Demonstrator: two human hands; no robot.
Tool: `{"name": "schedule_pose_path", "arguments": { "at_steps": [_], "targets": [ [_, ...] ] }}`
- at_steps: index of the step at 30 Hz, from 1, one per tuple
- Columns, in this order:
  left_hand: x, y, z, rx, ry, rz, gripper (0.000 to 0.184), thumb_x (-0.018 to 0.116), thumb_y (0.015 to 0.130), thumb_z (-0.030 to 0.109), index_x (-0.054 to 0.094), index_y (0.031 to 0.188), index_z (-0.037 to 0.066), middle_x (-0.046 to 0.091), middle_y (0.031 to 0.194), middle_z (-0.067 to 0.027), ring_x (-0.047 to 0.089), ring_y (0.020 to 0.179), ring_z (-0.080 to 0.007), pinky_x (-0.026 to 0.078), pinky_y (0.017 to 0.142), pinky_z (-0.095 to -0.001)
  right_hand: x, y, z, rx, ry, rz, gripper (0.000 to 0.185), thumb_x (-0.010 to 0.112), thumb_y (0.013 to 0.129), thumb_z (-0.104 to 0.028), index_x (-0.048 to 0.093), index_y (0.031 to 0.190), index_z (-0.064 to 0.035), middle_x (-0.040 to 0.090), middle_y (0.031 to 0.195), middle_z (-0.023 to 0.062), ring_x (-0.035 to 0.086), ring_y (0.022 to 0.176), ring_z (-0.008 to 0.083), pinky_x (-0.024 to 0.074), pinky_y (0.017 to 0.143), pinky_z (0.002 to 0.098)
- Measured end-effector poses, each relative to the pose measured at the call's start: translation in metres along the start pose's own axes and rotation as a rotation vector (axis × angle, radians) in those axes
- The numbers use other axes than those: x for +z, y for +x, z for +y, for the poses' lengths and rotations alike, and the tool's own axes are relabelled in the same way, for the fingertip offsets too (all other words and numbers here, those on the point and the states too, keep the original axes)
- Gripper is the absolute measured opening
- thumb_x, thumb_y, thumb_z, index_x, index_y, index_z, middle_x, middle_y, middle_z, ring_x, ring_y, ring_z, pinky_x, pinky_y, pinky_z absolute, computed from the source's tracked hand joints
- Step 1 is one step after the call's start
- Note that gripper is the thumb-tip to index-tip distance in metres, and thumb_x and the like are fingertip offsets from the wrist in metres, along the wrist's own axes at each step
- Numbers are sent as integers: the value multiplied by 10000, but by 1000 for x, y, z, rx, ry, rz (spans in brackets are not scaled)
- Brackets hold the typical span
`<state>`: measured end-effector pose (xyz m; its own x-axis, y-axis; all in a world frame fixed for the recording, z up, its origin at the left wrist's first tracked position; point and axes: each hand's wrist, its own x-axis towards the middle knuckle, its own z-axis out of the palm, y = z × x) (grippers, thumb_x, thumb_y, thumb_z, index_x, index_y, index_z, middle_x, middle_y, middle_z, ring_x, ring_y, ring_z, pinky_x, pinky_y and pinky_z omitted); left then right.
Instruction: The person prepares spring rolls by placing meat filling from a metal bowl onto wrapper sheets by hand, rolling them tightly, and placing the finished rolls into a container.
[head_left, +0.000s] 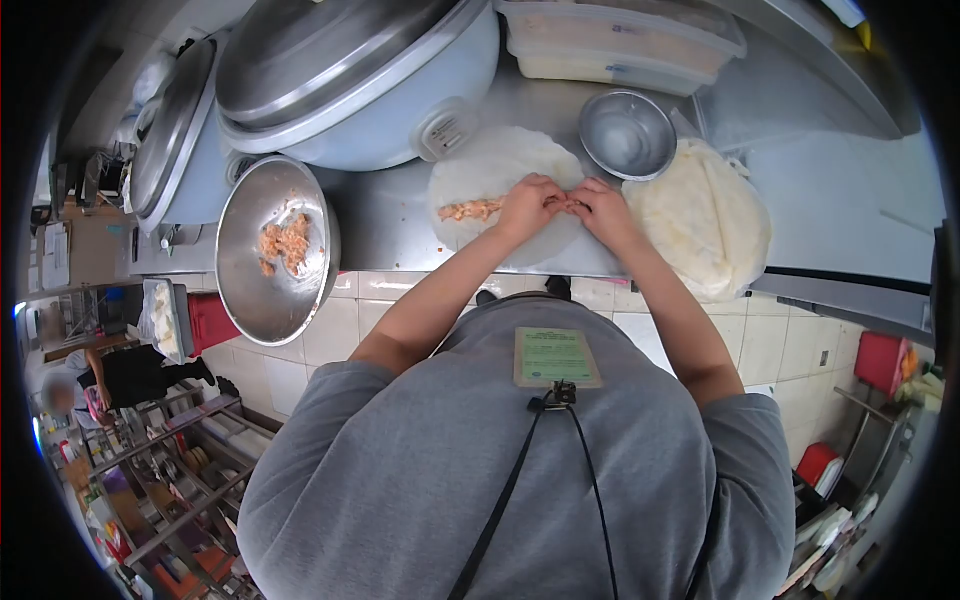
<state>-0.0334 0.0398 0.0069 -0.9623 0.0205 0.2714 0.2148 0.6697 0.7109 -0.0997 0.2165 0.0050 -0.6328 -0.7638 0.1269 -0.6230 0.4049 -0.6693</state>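
Observation:
A round, thin whitish wrapper [505,160] lies flat on the steel counter, with a strip of orange-pink minced filling [470,209] across it. My left hand [533,207] is over the strip, its fingers pinched on the filling. Close beside it, my right hand [603,208] pinches the filling at the strip's right end. The fingers hide part of the strip. To the right is a stack of pale round wrappers [700,220]. Behind my right hand stands a small metal bowl [628,135], which seems to hold a little liquid.
A large metal bowl [235,250] with more filling stands at the counter's left front. Big lidded tubs [370,130] rise behind it. A lidded plastic container [620,50] sits at the back. Far left, another person [130,380] is near racks. The steel counter [380,225] ends close to my body.

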Motion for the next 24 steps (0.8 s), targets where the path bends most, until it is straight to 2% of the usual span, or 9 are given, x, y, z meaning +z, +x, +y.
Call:
{"name": "schedule_pose_path", "arguments": {
  "at_steps": [2, 3, 5, 6, 8, 15, 18, 20, 24],
  "targets": [
    [-10, -5, 1, 110, 53, 22, 327, 722, 655, 89, 650, 972, 60, 633, 841, -87, 585, 830, -276, 480, 732, -372, 1, 1, 1, 7, -42, 8, 418, 742, 654, -149, 625, 1047, -70, 553, 1032, 78, 514, 996, 271, 435, 858, 363],
    [-15, -11, -4, 104, 57, 27, 327, 722, 655, 89, 650, 972, 60, 633, 841, -87, 585, 830, -276, 480, 732, -372, -2, 2, -6, -1, -39, 4, 418, 742, 654, -149, 625, 1047, -70, 553, 1032, 78, 514, 996, 271, 435, 858, 363],
    [-29, -29, -22, -14, 106, 1, 541, 719, 660, 85, 572, 1180, 98, 650, 906, -73, 588, 861, -269, 483, 766, -368, -10, 4, -28, -30, -82, 120, 379, 719, 676, -140, 627, 1037, -69, 563, 1002, 63, 510, 1009, 252, 435, 858, 352],
    [-41, -37, -18, -22, 109, 4, 541, 719, 660, 85, 572, 1180, 98, 650, 906, -73, 588, 861, -269, 483, 766, -368, -3, 7, -32, -34, -77, 114, 379, 719, 676, -140, 627, 1037, -69, 563, 1002, 63, 510, 1009, 252, 435, 858, 352],
    [-70, -51, -5, -236, 177, -40, 648, 719, 665, 72, 504, 1274, 114, 657, 947, -61, 589, 873, -259, 487, 777, -358, 12, 16, -33, -101, -148, 53, 363, 714, 679, -179, 623, 1019, -89, 540, 1009, 45, 489, 1032, 241, 428, 878, 348],
    [-105, -84, -44, -335, 35, 99, 629, 719, 668, 45, 513, 1261, 85, 667, 968, -58, 584, 843, -245, 484, 783, -344, 38, 38, -33, -88, -88, -103, 410, 709, 682, -224, 605, 1060, -103, 530, 1027, 34, 492, 1041, 225, 422, 884, 361],
    [-112, -88, -43, -226, 88, 123, 584, 718, 665, 33, 548, 1222, 81, 672, 951, -66, 581, 849, -247, 484, 777, -340, 54, 47, -58, -210, -153, 32, 389, 719, 680, -198, 628, 1043, -90, 553, 987, 37, 508, 987, 225, 430, 848, 350],
    [-111, -87, -44, -300, 7, 116, 530, 716, 663, 23, 585, 1175, 74, 665, 971, -82, 576, 867, -248, 486, 772, -341, 77, 56, -61, -164, -124, -65, 384, 718, 682, -200, 631, 1037, -80, 550, 990, 43, 504, 988, 235, 428, 844, 352],
    [-111, -84, -41, -429, -125, 173, 409, 717, 657, 13, 643, 1057, 58, 662, 924, -84, 578, 866, -245, 487, 763, -334, 86, 69, -64, -227, -52, -2, 378, 718, 684, -207, 633, 1030, -80, 552, 992, 46, 505, 984, 242, 428, 841, 357]
  ]
}}
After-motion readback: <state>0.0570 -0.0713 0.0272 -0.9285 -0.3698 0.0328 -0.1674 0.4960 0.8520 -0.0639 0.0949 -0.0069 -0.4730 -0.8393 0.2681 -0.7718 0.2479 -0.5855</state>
